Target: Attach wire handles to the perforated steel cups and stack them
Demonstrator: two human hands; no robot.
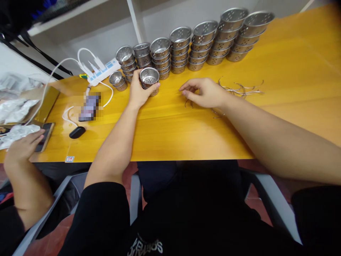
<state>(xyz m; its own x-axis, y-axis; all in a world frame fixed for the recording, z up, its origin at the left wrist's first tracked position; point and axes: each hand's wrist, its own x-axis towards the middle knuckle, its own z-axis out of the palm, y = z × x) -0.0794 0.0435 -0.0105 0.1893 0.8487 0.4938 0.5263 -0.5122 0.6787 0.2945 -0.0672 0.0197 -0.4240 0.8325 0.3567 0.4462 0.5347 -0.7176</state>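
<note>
My left hand (139,93) is wrapped round a short stack of perforated metal cups (149,81), thumb across the near side, fingers behind. The stack stands upright in front of the row of taller stacks. To the right, my right hand (200,91) hovers low over the table, fingers loosely bent and apart from the thumb, with nothing visible between them. Close by it lie thin bent metal wires (241,90), some partly hidden behind the hand and forearm.
Stacks of perforated cups (197,57) line the table's back edge. Left stand a small cup stack (118,81), a power strip (104,73) with white cables, a phone (90,107) and a black oval object (77,132). A co-worker's hand (22,147) rests by another phone (45,137).
</note>
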